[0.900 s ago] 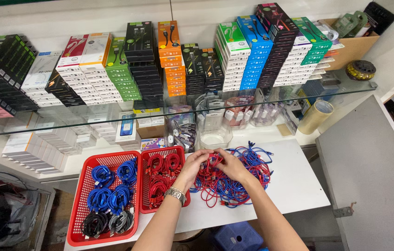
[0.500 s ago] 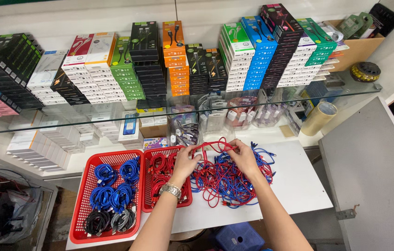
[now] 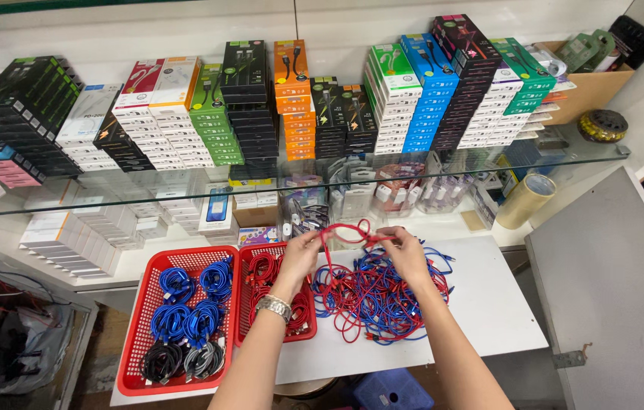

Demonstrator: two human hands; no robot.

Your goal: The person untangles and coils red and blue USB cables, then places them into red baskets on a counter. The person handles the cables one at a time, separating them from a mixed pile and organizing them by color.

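**Both hands pinching one red cable over the pile**

Left hand (image 3: 300, 254) and right hand (image 3: 405, 253) are each closed on a red cable (image 3: 346, 231), which loops up between them just above the tangled heap of red and blue cables (image 3: 371, 292) on the white table (image 3: 481, 304). Bare tabletop shows right of the heap, up to the edge. Left side's tight: a small red basket (image 3: 250, 304) sits right against the heap, with a bigger red basket (image 3: 140, 345) beyond it. Fingertips are mostly hidden, and the glass shelf (image 3: 185, 199) blurs whatever's underneath.
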